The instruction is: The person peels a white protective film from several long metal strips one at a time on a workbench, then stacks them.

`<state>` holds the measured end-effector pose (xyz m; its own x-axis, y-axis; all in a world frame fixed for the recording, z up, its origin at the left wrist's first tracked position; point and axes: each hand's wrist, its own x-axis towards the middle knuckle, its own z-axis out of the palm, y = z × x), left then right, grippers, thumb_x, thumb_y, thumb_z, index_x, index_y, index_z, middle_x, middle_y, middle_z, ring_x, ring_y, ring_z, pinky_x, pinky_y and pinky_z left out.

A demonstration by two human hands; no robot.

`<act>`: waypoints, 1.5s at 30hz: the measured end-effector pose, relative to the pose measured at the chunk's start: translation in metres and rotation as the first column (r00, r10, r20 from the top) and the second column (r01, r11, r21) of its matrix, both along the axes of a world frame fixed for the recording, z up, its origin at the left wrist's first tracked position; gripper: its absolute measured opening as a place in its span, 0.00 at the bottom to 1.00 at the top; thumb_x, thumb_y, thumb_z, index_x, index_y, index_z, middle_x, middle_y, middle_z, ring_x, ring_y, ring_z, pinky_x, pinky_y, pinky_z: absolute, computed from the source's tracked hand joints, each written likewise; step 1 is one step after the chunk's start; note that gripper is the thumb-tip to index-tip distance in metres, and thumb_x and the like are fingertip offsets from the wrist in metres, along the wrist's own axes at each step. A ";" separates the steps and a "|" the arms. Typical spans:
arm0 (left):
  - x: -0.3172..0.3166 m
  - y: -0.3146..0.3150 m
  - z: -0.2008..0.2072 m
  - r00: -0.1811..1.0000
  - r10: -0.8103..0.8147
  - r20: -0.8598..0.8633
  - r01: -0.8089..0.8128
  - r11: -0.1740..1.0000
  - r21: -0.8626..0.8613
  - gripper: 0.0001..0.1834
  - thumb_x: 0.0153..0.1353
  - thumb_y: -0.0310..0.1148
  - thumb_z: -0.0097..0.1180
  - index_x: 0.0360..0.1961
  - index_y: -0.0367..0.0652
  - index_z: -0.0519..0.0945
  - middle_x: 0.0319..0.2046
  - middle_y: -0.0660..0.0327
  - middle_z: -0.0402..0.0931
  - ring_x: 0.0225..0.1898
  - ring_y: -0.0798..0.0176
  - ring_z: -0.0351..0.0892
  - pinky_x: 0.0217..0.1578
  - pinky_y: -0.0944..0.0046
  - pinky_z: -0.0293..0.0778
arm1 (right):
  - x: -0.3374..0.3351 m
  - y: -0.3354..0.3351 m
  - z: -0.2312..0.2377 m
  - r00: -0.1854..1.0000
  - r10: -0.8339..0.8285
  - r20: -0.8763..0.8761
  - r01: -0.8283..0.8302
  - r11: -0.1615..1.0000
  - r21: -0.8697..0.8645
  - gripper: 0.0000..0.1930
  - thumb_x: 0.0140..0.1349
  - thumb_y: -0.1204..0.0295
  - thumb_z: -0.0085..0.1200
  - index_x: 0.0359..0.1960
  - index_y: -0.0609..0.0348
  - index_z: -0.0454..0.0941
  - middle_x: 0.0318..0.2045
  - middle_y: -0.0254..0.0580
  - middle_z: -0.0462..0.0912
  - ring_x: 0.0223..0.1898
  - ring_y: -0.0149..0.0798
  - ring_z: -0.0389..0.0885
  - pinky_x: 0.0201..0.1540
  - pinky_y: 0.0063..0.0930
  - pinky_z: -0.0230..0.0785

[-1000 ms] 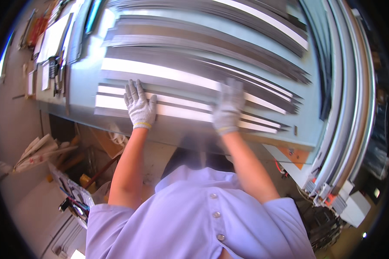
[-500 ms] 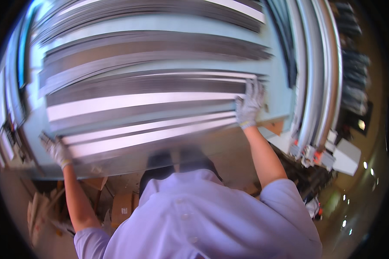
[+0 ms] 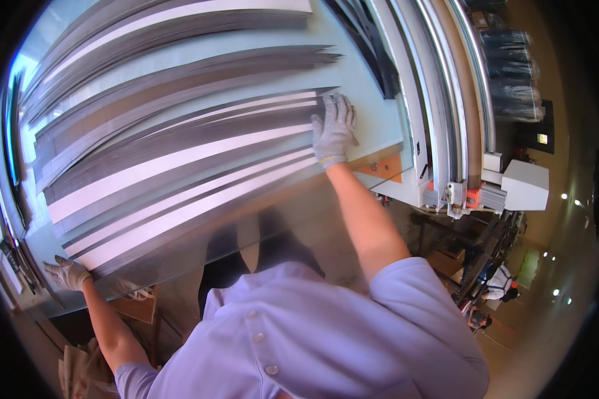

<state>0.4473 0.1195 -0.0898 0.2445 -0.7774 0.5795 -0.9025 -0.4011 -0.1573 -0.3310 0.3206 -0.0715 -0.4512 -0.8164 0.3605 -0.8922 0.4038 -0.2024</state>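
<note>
Long, flat white and dark strips (image 3: 180, 178) lie side by side in a group near the front edge of a pale blue table (image 3: 371, 118). At their right ends, my right hand (image 3: 335, 131) rests in a grey knit glove, open, fingers stretched away from me over the strip ends. My left hand (image 3: 68, 273), gloved too, is at the left end of the nearest white strip (image 3: 199, 214), its fingers apart. Whether it presses on that strip or only on the table cannot be made out. Neither hand holds anything.
More dark strip stacks (image 3: 199, 83) lie farther back. Along the right runs a metal rail assembly (image 3: 439, 86) with a white end box (image 3: 526, 185). Black bars (image 3: 369, 50) lie beside it. Dark tools (image 3: 13, 259) are at the left edge. Other people (image 3: 499, 284) are far off, lower right.
My view has turned, so the table and strips now slant up to the right and sit farther left. Both hands have stayed at the strip ends, still open.
</note>
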 end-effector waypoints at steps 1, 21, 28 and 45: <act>-0.008 0.005 0.001 0.999 0.045 0.002 -0.045 0.997 -0.060 0.37 0.76 0.60 0.38 0.73 0.44 0.66 0.68 0.50 0.70 0.67 0.43 0.70 0.66 0.46 0.65 | -0.002 0.002 0.001 1.000 -0.006 0.004 0.007 0.999 -0.053 0.29 0.65 0.63 0.57 0.68 0.55 0.70 0.66 0.54 0.69 0.70 0.58 0.64 0.74 0.58 0.49; -0.606 0.228 0.038 0.140 -0.740 -0.658 0.981 0.012 0.196 0.32 0.60 0.37 0.64 0.66 0.44 0.74 0.60 0.51 0.72 0.61 0.44 0.71 0.61 0.45 0.69 | -0.069 0.192 0.005 0.567 -0.710 0.418 0.717 0.675 0.174 0.25 0.57 0.70 0.71 0.56 0.60 0.75 0.55 0.58 0.75 0.52 0.58 0.80 0.51 0.48 0.76; -0.606 0.233 0.034 0.112 -0.788 -0.606 0.986 0.014 0.164 0.28 0.61 0.36 0.62 0.64 0.45 0.76 0.57 0.54 0.74 0.57 0.47 0.75 0.58 0.47 0.71 | -0.076 0.206 0.008 0.386 -0.797 0.465 0.819 0.528 0.225 0.48 0.58 0.70 0.72 0.76 0.60 0.55 0.61 0.64 0.70 0.60 0.61 0.75 0.63 0.47 0.70; -0.611 0.232 0.040 0.178 -0.772 -0.610 0.966 0.020 0.258 0.30 0.62 0.37 0.61 0.67 0.56 0.75 0.57 0.57 0.74 0.54 0.48 0.75 0.54 0.48 0.73 | 0.010 0.109 0.012 0.862 0.026 0.507 0.088 0.976 -0.200 0.05 0.59 0.74 0.61 0.36 0.56 0.85 0.34 0.46 0.83 0.40 0.53 0.79 0.46 0.44 0.72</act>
